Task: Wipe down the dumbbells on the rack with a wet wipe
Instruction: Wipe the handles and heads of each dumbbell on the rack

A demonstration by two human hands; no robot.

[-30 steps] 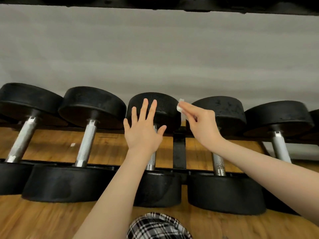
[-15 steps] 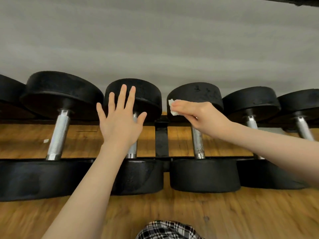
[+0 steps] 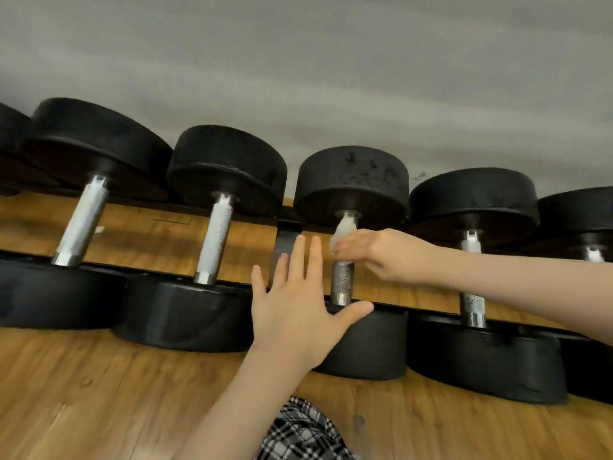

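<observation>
Right hand wraps the white wet wipe (image 3: pixel 341 234) round a dumbbell handle, left hand spread flat beside it.

At nine o'clock, a sliver of a black rubber head at the frame edge, then four full black round-headed dumbbells with chrome handles on the low black metal rack (image 3: pixel 285 242), and part of one more at three o'clock. The second full dumbbell (image 3: pixel 217 239) shows a knurled grip. The left hand (image 3: pixel 298 313), at centre, has fingers straight and fanned, thumb stretched toward the near head of the third dumbbell (image 3: pixel 351 180). On that dumbbell's knurled steel bar, the right hand (image 3: pixel 374 255) has its fingers curled round the crumpled damp wipe, pinching it to the upper handle. Glossy wood-plank floor (image 3: pixel 99 393) beneath; black-and-white plaid cloth (image 3: pixel 298 433) at six o'clock.
</observation>
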